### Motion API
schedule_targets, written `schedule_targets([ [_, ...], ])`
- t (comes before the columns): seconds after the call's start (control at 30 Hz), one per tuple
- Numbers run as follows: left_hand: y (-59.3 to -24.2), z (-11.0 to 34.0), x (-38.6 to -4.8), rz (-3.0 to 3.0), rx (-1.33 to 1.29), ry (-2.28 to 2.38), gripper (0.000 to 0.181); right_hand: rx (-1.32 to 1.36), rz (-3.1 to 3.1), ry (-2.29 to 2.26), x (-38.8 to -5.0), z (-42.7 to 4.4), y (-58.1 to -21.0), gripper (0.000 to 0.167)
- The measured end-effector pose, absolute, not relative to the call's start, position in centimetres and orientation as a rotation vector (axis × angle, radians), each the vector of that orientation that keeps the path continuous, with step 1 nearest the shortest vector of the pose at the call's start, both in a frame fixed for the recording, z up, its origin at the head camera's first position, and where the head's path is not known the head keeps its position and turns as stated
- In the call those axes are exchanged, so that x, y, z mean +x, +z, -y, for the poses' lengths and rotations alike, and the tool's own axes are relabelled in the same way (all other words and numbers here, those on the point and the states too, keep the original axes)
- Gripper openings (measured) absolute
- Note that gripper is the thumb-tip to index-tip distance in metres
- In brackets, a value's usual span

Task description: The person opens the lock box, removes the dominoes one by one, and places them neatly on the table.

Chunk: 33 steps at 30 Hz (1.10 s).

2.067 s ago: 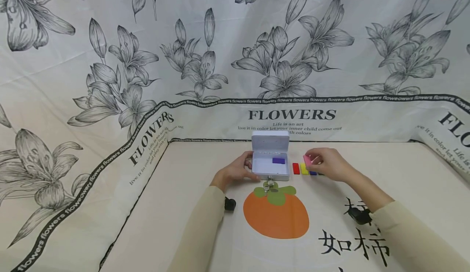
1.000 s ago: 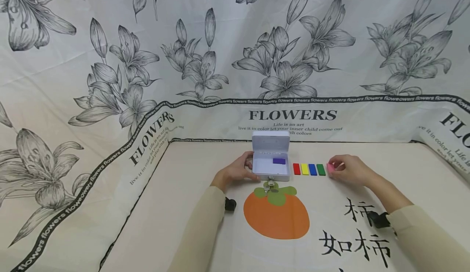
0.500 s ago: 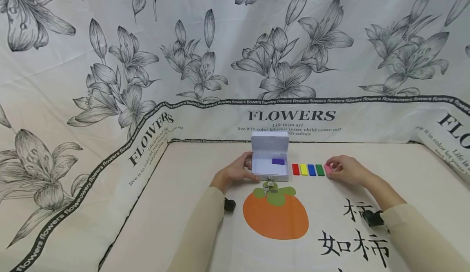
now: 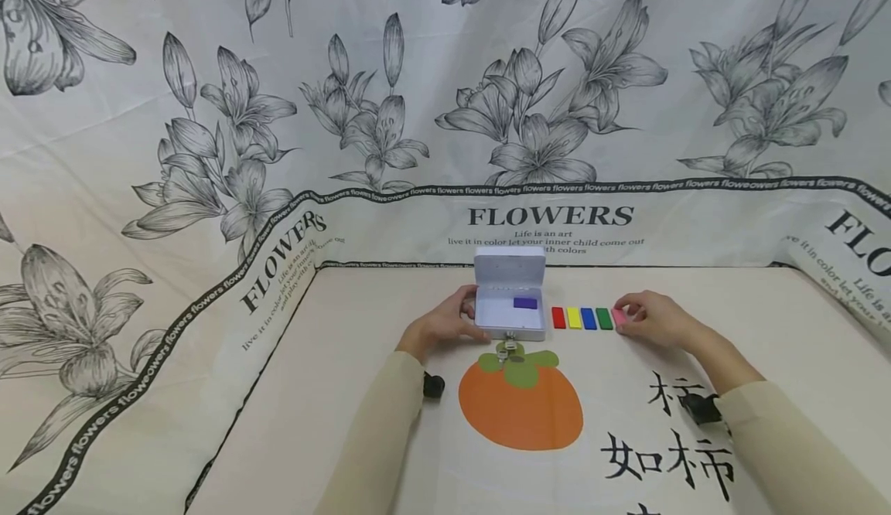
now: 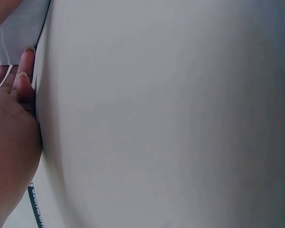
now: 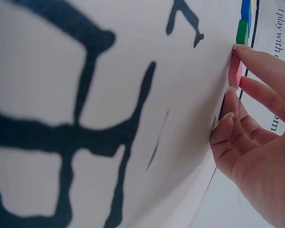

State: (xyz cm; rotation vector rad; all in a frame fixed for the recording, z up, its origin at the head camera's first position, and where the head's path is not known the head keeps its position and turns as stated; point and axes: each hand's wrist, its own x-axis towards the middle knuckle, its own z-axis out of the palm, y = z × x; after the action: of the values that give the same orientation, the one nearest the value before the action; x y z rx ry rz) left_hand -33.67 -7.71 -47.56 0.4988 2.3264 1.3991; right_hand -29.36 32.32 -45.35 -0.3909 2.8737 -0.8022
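Note:
In the head view a small white hinged box [image 4: 510, 329] stands with its lid raised and a metal latch at its front. One purple block [image 4: 525, 303] lies inside it. My left hand [image 4: 443, 325] grips the box's left side, thumb in front and fingers behind. To the right of the box, red [image 4: 559, 318], yellow [image 4: 574, 318], blue [image 4: 589, 318] and green [image 4: 604, 318] blocks form a row. At the row's right end my right hand [image 4: 654, 320] pinches a pink block [image 6: 235, 67] between thumb and fingers, down at the cloth beside the green block.
A pale cloth covers the table, with a printed orange persimmon [image 4: 520, 407] and black characters [image 4: 667, 457] on it. Behind stands a flower-printed curtain [image 4: 550, 113]. A black wrist camera [image 4: 701, 407] sits under the right forearm, another [image 4: 433, 386] by the left.
My right hand has carried the pink block from above the row rightward and down to its right end, then slid it slightly left toward the green block. The left hand stays at the box.

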Motion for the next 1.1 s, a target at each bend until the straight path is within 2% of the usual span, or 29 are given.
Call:
schedule_targets([
  [0.13,-47.5,7.7,-33.7,-2.34,0.504,1.388,0.101,-0.399,-2.874,-0.8,-29.5,-32.4,-45.5,0.05],
  [0.37,-47.5,7.8,-34.0,-2.334,0.501,1.394,0.101,-0.407,-2.854,-0.826,-28.7,-32.7,-44.9,0.077],
  [0.5,-47.5,7.8,-34.2,-2.34,0.495,1.394,0.101,-0.38,-2.829,-0.819,-28.0,-32.7,-44.1,0.083],
  [0.73,-47.8,7.9,-34.1,-2.34,0.497,1.392,0.102,-0.417,-2.863,-0.739,-27.1,-32.5,-42.8,0.085],
  [1.1,-47.8,7.7,-33.9,-2.325,0.502,1.4,0.103,-0.62,-2.93,-0.74,-26.4,-29.0,-40.4,0.076],
])
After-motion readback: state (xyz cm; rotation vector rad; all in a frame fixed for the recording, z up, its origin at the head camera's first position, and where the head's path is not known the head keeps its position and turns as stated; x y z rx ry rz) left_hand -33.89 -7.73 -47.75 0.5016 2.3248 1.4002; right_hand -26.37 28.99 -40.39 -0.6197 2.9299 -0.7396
